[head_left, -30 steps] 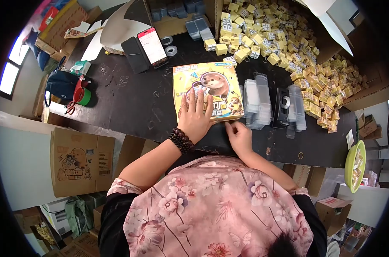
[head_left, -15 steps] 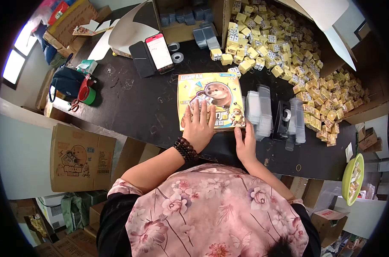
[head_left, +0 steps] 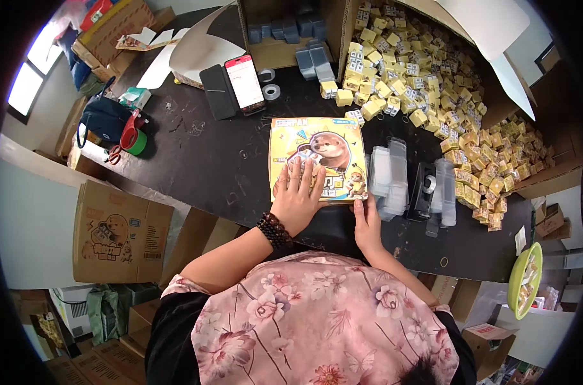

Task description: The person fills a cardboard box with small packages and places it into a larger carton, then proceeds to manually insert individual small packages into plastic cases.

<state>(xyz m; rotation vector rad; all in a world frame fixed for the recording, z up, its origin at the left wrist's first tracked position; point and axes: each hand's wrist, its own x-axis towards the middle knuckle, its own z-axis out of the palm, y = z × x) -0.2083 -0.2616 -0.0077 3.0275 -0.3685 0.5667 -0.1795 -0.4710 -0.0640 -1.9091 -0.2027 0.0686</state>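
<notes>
A yellow printed cardboard box [head_left: 288, 142] with an otter picture lies flat on the black table in front of me. My left hand [head_left: 296, 202], beaded bracelets at its wrist, rests on the box's lid near the front, fingers stretched out. At the front right corner, my right hand [head_left: 369, 232] holds the box, thumb against the front edge and fingers along the right side, partly hidden. Close by on the right are clear plastic sleeves [head_left: 389, 179] and a black tape dispenser [head_left: 422, 192].
Many small yellow boxes [head_left: 426, 83] spill from a large carton at the back right. A phone [head_left: 245, 83] in an open case and tape rolls [head_left: 271, 92] lie behind the box. Scissors [head_left: 115, 154] sit at the left; a green basket [head_left: 521, 292] stands at the right edge.
The view has shifted slightly, so the table appears a little lower. Both hands stay at the same places on the box.
</notes>
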